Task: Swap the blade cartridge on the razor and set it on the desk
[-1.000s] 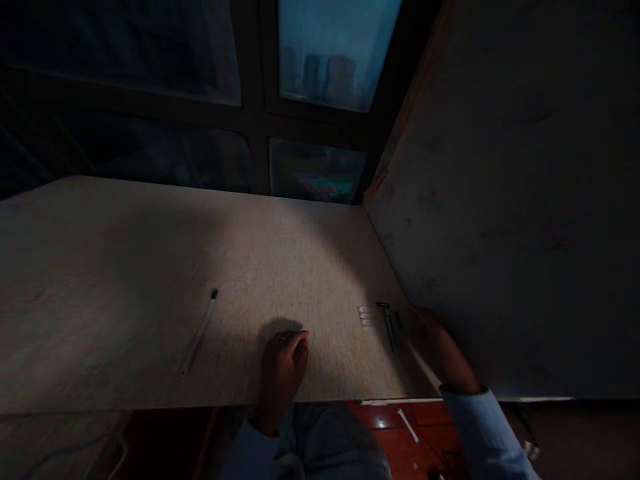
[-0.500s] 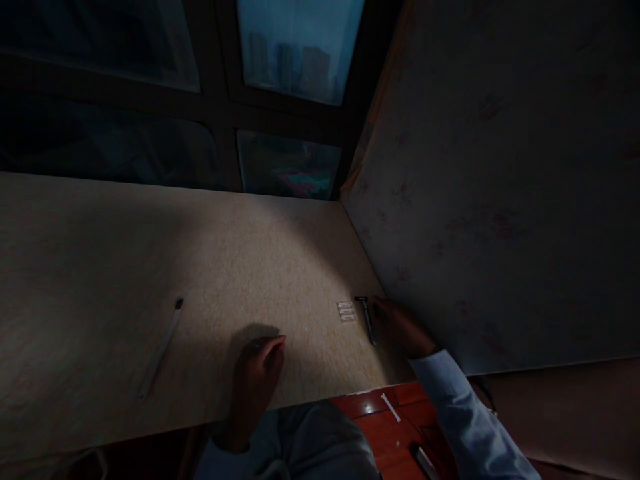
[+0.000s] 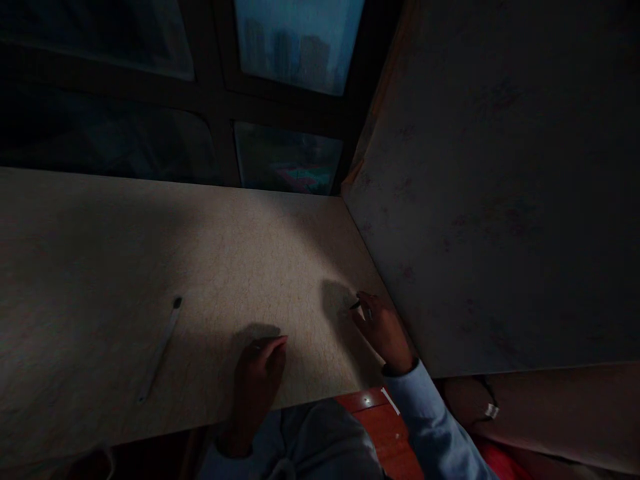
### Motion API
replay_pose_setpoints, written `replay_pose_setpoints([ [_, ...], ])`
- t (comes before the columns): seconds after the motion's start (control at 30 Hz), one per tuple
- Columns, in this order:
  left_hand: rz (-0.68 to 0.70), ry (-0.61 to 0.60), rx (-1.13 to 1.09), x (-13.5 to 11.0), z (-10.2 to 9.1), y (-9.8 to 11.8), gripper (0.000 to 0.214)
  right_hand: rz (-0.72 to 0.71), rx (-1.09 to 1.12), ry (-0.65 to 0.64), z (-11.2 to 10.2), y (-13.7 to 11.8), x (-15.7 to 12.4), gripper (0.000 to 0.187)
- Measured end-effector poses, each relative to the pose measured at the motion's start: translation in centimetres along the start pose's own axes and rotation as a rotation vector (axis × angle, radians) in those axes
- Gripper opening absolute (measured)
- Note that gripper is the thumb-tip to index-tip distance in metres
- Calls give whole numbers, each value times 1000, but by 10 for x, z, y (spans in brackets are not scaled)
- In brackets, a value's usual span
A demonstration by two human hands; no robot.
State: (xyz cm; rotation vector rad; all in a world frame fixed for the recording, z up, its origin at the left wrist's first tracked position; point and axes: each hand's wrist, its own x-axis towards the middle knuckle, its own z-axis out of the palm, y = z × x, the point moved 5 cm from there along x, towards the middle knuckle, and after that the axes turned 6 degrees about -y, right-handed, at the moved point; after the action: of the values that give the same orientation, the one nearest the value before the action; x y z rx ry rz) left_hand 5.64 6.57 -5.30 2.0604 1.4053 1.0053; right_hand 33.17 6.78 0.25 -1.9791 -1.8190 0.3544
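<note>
My right hand (image 3: pixel 380 328) is over the right side of the table, its thumb and fingers closed around a dark razor (image 3: pixel 356 305). Only a small dark part of the razor shows past the fingertips; the hand covers the rest. The small clear ridged piece beside it is lost in the hand's shadow. Near the front edge, my left hand (image 3: pixel 260 373) rests with curled fingers and the thumb against them, and nothing shows in it. Farther left lies a slim white stick with a dark head (image 3: pixel 161 350), like a toothbrush, apart from both hands.
The pale table (image 3: pixel 250 260) runs back to a dark-framed window (image 3: pixel 295 153). A flower-patterned wall panel (image 3: pixel 480 220) closes off the right side. Below the front edge, a thin white strip (image 3: pixel 391 401) lies by the reddish floor (image 3: pixel 395 443).
My right hand has moved left from beside the razor and closed over it, throwing a shadow on the table. The left hand stays in place. The view shifts slightly.
</note>
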Motion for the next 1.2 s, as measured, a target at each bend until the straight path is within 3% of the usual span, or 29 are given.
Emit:
replay_pose_setpoints([
  [0.13,16,16,0,-2,-1,0,28,85,-111,-12,13,-5,1,38],
  [0.37,-5,14,-23,-4,-1,1,27,207,-310,-16,13,-8,1,30],
  [0.97,-12,9,-60,-5,-1,2,25,207,-336,-31,17,-13,3,21],
  [1.2,-6,17,-46,-4,-2,3,25,176,-309,30,15,-12,-1,21],
])
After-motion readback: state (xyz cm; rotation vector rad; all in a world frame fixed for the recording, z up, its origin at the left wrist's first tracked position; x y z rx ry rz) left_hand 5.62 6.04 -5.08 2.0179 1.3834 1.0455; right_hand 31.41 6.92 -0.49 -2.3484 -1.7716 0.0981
